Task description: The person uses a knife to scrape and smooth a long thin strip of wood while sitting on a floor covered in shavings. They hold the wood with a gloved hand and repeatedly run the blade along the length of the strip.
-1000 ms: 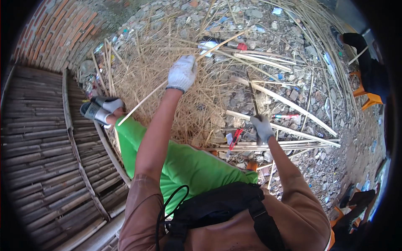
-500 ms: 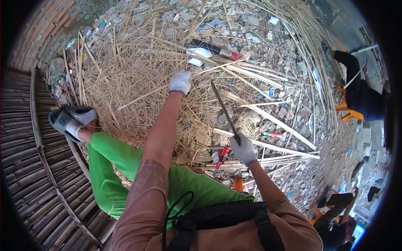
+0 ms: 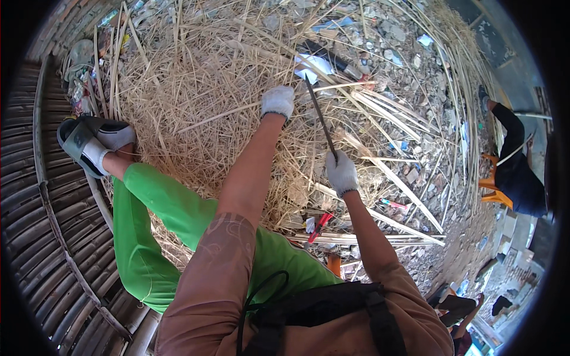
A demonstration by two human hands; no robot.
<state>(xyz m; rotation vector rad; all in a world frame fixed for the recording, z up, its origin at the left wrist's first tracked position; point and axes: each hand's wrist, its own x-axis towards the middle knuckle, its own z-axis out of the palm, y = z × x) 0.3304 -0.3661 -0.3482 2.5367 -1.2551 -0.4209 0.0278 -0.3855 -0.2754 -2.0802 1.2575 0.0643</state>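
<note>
Blade (image 3: 321, 115) in gloved right hand (image 3: 342, 172), shifted forward and leftward from half a second earlier, now crossing a pale strip (image 3: 225, 115) just beside the gloved left hand (image 3: 278, 101), apparently bringing edge and strip together, actual contact unclear. Right fingers wrapped around the blade's near end; left fingers curled over the strip, above loose straw (image 3: 172, 101).

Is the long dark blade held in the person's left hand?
No, the right hand grips the long dark blade at its near end, while the left hand holds a thin pale strip.
</note>
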